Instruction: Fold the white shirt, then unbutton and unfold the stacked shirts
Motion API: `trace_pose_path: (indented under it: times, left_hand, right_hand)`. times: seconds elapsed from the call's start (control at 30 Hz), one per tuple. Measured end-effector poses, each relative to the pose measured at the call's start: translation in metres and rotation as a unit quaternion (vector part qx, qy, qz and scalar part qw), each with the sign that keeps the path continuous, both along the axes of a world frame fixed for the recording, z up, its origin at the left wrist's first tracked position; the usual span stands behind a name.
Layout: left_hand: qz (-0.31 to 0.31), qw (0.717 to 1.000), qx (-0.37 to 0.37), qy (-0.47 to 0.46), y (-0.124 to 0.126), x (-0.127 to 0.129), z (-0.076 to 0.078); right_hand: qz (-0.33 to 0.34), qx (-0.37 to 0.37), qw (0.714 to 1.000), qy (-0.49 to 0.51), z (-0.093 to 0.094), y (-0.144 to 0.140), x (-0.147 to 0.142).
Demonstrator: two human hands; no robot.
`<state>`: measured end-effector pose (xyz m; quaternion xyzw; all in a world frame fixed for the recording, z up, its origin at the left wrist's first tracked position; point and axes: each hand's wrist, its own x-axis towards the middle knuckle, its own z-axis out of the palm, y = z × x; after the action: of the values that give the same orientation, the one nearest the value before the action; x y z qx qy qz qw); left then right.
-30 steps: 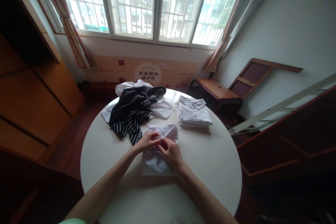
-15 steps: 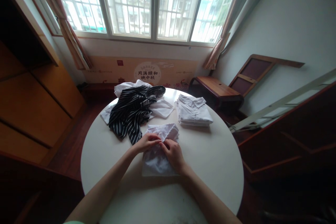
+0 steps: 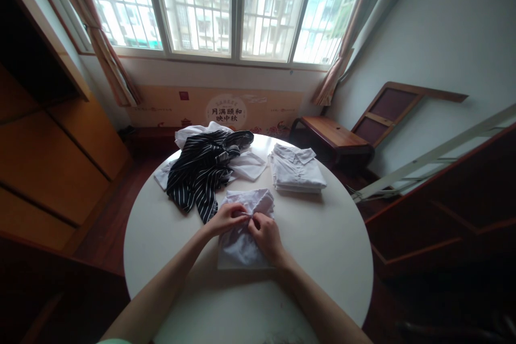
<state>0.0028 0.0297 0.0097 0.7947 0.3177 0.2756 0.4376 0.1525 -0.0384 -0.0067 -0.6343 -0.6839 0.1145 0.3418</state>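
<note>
Centrally, left hand (image 3: 226, 217) and right hand (image 3: 264, 232) pinching white shirt (image 3: 242, 244), round table (image 3: 322, 247) edge well apart.

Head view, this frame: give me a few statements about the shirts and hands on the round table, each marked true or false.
1. Both hands, left hand and right hand, rest on the folded white shirt. True.
2. The striped garment lies right of the folded white shirt. False: it lies to its left and farther back.
3. A stack of folded white shirts sits toward the far right of the round table. True.
4. The right hand holds the striped garment. False: its fingers pinch the white shirt.
</note>
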Motion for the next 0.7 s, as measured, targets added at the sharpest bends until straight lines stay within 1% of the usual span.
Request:
trace_pose_path:
  times: [0.17, 0.27, 0.4, 0.5, 0.6, 0.7]
  left_hand:
    - [0.028, 0.999, 0.024, 0.02, 0.002, 0.0028, -0.0021]
    - [0.048, 0.998, 0.025, 0.019, 0.0028, 0.0047, -0.0029]
    - [0.057, 0.998, 0.004, -0.008, 0.0027, 0.0067, -0.0046]
    - [0.048, 0.997, -0.024, -0.048, 0.0019, 0.0078, -0.0067]
    - [0.048, 0.995, -0.047, -0.074, 0.0006, 0.0087, -0.0079]
    - [0.054, 0.994, -0.052, -0.079, -0.0006, 0.0091, -0.007]
  right_hand:
    - [0.014, -0.008, 0.999, 0.048, -0.0018, 0.0017, 0.0021]
    - [0.017, -0.006, 0.996, 0.085, -0.0031, 0.0033, 0.0028]
    - [0.029, -0.007, 0.99, 0.137, -0.0018, 0.0042, 0.0037]
    - [0.034, -0.013, 0.984, 0.172, 0.0004, 0.004, 0.0043]
    - [0.034, -0.016, 0.981, 0.191, 0.0018, 0.004, 0.0046]
    - [0.029, -0.018, 0.98, 0.196, 0.0025, 0.0044, 0.0048]
